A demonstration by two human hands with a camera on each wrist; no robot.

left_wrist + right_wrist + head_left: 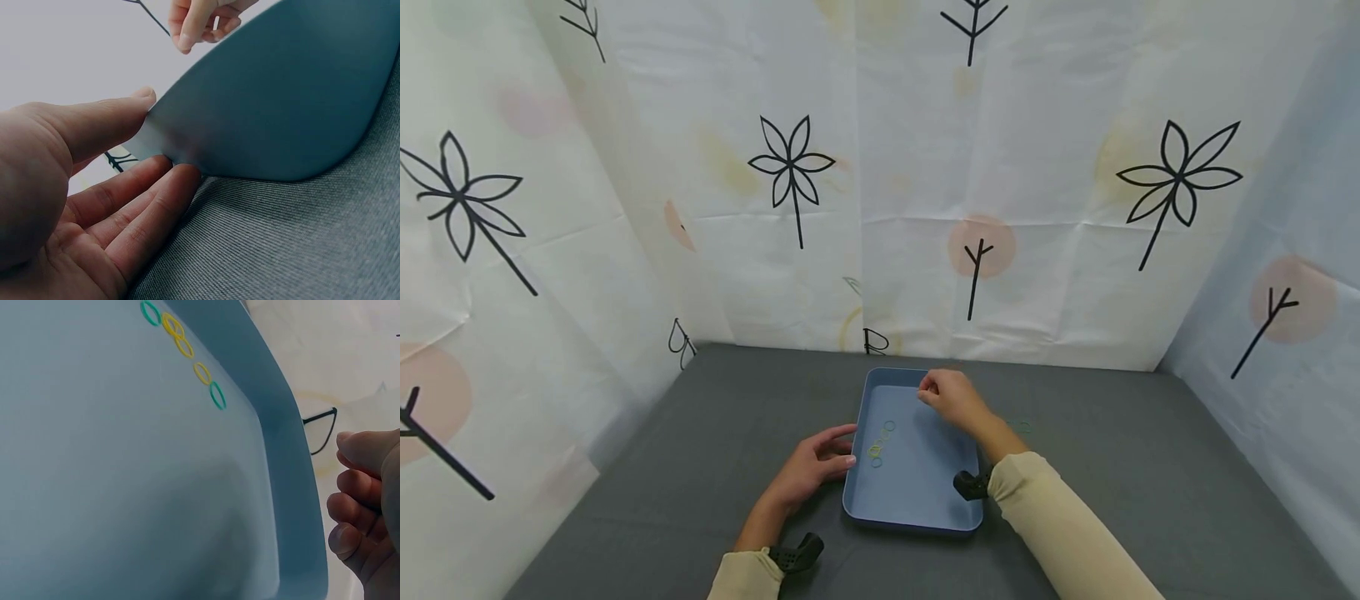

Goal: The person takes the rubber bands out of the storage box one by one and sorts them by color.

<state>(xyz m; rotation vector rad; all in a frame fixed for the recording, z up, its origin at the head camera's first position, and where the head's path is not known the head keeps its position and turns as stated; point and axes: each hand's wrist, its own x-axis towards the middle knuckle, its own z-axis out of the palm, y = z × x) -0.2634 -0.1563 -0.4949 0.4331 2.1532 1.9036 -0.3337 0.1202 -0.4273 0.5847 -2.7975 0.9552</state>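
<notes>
A person's left hand steadies the side of a shallow blue tray on a gray tabletop, the thumb tip at the rim and the loosely extended fingers touching the outer wall lower down, as the right hand hangs above the tray's far end. Five thin rings, two green and three yellow, lie in a ragged line on the tray floor, just inside the wall that the left fingers touch; the wall stands between those fingers and the rings. Two of the yellow rings overlap, and a green ring marks each end of the row. The right fingers are curled in toward the palm with the thumb drawn up against them, nothing visible in their grip, and they sit apart from the line of rings, beyond its far end and toward the opposite side of the tray. More green rings lie on the tabletop beyond the right forearm, outside the tray. Pale sleeves cover both forearms, and a white patterned cloth hangs behind.
</notes>
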